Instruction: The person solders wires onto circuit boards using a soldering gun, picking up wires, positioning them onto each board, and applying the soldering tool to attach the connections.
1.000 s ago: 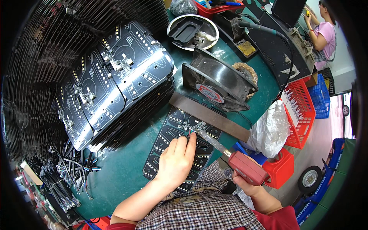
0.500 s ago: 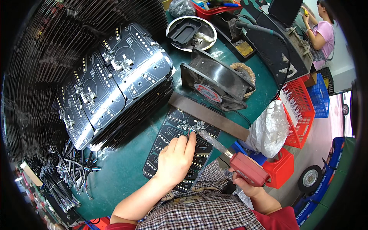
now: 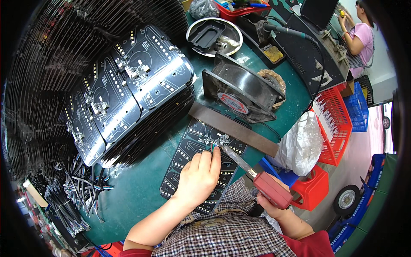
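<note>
A black circuit board [image 3: 181, 155] with rows of small yellowish LEDs lies in front of me on the green bench. Over its middle, my left hand [image 3: 200, 176] pinches thin coloured wires [image 3: 213, 147], their ends at the cluster of components. My right hand [image 3: 274, 208] grips the red body of a soldering gun [image 3: 272, 190]. Its long metal barrel slants up and left, with the tip close to the wire ends and my left fingertips. Whether the tip touches the joint is too small to tell. A brown bar [image 3: 233, 129] lies across the board's far end.
A black fan [image 3: 239, 90] stands beyond the bar. To the left rise stacked circuit boards [image 3: 141, 81], with bundled cables [image 3: 64, 210] nearer me. A white bowl [image 3: 234, 33] and a soldering iron holder [image 3: 257, 30] sit behind. Another person [image 3: 361, 38] is at far right.
The soldering gun's red body has shifted slightly left with my right hand. My left hand has moved a little to the right, still pinching the wires.
</note>
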Motion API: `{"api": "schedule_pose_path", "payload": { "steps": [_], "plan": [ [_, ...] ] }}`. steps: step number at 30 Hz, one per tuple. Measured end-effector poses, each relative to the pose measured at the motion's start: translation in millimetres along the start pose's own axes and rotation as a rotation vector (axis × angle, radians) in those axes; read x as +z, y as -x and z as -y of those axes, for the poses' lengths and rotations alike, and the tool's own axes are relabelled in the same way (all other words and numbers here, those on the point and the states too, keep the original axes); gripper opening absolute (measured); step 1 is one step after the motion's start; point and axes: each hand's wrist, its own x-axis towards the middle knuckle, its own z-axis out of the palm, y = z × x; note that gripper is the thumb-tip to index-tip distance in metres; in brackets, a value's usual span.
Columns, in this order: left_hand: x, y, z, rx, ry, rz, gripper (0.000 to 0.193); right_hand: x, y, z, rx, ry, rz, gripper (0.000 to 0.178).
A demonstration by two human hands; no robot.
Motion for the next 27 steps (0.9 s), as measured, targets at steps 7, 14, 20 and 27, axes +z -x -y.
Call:
{"api": "schedule_pose_path", "payload": {
  "steps": [7,14,20,27],
  "plan": [
    [-1.2,0.2,-2.3,0.017,-0.039,-0.022,0.047,2.7,12.6,-3.5,0.124,-0.163,-0.035,0.055],
    [1.4,2.5,-0.8,0.049,-0.087,-0.004,0.044,5.8,48.6,11.5,-0.03,-0.733,-0.389,0.068],
    [-29.7,31.7,-36.0,-0.127,-0.042,0.193,0.094,5.6,6.2,-7.7,-0.196,-0.126,-0.513,0.088],
    [-20.7,95.6,-32.4,-0.058,-0.313,0.199,0.074,29.9,-69.8,-44.4,-0.471,0.327,-0.74,0.093]
  ]
}}
